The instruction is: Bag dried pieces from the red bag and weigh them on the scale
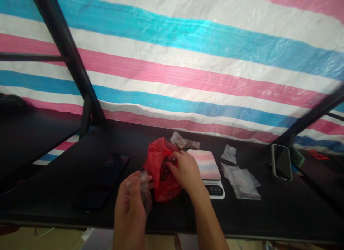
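Observation:
A red plastic bag stands open on the black table, with small dark-brown pieces in its mouth. My right hand reaches over it from the right. Its fingertips are pinched together at the brown pieces; what lies between them I cannot make out. To the left of the bag, my left hand is closed on a small clear plastic bag, whose lower end hangs below the fingers. Just right of my right hand sits a white kitchen scale with a shiny top and dark buttons.
Behind the scale lie filled clear bags. A crumpled clear bag and a stack of flat clear bags are to its right. A phone leans farther right. A dark flat device lies left. Striped sheeting hangs behind.

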A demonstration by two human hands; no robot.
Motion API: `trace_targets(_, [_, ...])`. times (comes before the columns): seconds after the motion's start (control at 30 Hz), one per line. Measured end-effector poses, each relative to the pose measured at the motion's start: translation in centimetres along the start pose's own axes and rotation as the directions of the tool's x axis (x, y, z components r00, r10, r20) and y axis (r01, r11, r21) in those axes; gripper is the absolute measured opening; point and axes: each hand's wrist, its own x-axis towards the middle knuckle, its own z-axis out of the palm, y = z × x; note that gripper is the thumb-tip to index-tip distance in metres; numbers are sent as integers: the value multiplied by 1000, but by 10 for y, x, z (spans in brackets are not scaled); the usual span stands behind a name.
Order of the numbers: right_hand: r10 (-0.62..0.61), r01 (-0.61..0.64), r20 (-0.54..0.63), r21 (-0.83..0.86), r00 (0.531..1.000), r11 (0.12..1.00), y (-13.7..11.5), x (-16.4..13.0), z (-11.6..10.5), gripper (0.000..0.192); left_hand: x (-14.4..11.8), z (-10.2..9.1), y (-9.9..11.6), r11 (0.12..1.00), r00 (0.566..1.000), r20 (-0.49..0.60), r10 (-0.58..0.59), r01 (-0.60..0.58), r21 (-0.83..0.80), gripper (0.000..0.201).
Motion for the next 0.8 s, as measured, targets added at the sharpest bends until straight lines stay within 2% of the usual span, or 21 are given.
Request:
trace_targets(0.17, [-36, 36, -2, 21, 999, 999, 5, -3, -6, 17, -25, -6, -14, 999, 996, 79, -42, 40, 23, 73])
trace_targets(0.27, [-102, 94, 33, 184, 994, 978, 8, -6, -7, 10, -25, 3, -12, 994, 994, 51, -98, 101, -53, 72])
trace_targets(0.37, [-152, 108, 99, 354, 983, 929, 9, -9, -7, 7, -20, 15, -2, 983, 992, 7, -125, 125, -136, 56])
trace_targets(0.5, [-179, 129, 97, 386, 979, 914, 8, -11, -7, 12, -13, 22, 12, 973, 989, -31, -145, 137, -188, 30])
trace_targets(0.6, [-167, 105, 111, 423, 980, 900, 10, -11, -6, 12, -6, 20, 13, 980, 995, -24, -97, 91, -178, 28])
trace_targets(0.7, [-132, 38, 152, 505, 979, 862, 13, -10, -7, 10, 6, 14, 9, 995, 1000, -10, -26, 25, -97, 34])
trace_targets(0.77, [-117, 7, 164, 553, 979, 833, 15, -9, -9, 11, 15, 8, 7, 995, 996, -7, 94, -94, 21, 44])
trace_targets(0.8, [-118, 10, 153, 572, 981, 820, 16, -9, -10, 12, 19, 5, 6, 977, 982, -6, 190, -188, 101, 50])
